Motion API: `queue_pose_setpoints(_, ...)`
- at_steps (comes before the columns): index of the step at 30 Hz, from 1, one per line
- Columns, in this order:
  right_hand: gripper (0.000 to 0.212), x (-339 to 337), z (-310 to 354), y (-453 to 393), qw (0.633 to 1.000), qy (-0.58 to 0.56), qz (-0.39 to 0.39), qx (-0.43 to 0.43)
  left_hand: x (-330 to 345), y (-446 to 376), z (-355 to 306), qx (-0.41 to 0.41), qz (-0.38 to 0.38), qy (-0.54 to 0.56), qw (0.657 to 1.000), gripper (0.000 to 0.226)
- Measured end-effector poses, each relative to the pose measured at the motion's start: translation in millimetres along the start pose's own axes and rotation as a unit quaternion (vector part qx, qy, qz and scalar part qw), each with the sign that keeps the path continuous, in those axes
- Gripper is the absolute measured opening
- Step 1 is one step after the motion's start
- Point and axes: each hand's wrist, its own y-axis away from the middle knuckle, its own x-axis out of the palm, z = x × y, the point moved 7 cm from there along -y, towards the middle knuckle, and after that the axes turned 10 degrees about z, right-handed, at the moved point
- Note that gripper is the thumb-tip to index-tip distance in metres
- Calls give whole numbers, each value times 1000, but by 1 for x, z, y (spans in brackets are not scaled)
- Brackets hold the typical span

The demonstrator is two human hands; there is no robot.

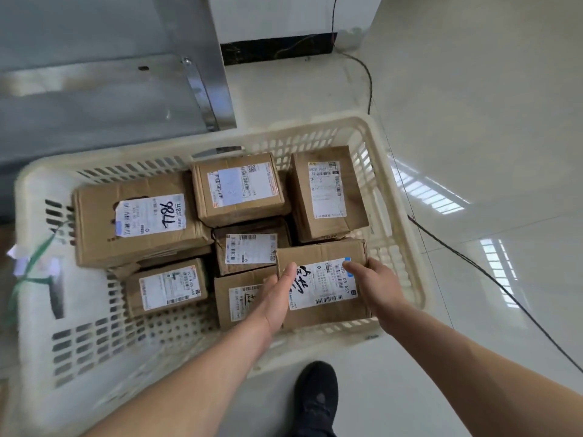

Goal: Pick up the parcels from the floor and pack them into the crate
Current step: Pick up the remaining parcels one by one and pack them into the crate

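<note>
Both hands grasp one parcel [321,285] at the crate's [407,247] near right corner: the left hand [277,298] on its left edge, the right hand [378,285] on its right. Six more parcels fill the crate, the largest [138,222] at far left.

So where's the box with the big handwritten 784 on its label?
In the head view, the 784 box lies in the cream plastic crate, at its far left, atop other parcels and beside the blue-patch-label box.

Black cable [492,272] across glossy floor [473,121] — black shoe [317,395] below.
</note>
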Motion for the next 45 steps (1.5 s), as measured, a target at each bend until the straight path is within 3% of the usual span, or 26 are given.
queue_pose_setpoints(6, 42, -5, -4, -34, 999, 46, -16, 9, 6, -59, 29, -26, -3, 41, 999, 102)
queue_pose_setpoints(10, 39, -9, -5, -48, 996, 85, -23, 23, 27, -42, 4, -22, 22, 59, 998, 106)
queue_pose_setpoints(15, 49, -5, -8, -59, 987, 148, -45, 44, 34, -80, 24, -42, 38, 85, 995, 113)
queue_pose_setpoints(19, 85, 5, -3, -52, 977, 198, -73, 31, 35, -79, 18, -36, 51, 100, 993, 116)
queue_pose_setpoints(21, 93, 10, -1, -47, 971, 227, -73, 27, 35, -77, 16, -21, 48, 108, 993, 123)
queue_pose_setpoints(24, 78, 12, -1, -45, 964, 258, -55, 34, 40, -53, -6, -11, 58, 88, 994, 121)
queue_pose_setpoints(27, 55, 7, -1, -44, 964, 263, -23, 41, 44, -34, -24, -13, 77, 73, 994, 68)
queue_pose_setpoints(29, 50, 3, 1, -40, 961, 274, -13, 39, 40, -23, -29, -17, 78, 64, 995, 58)
queue_pose_setpoints(35, 55, -1, 18, -9, 967, 253, -19, 19, 19, 24, -53, -14, 58, 60, 996, 58)
queue_pose_setpoints(38, 65, 2, 44, 20, 975, 221, -29, -2, 6, 63, -73, 11, 47, 58, 997, 46)
queue_pose_setpoints(45, 70, 18, 119, 116, 987, 139, -45, -59, -28, 164, -110, 41, 57, 41, 997, 69)
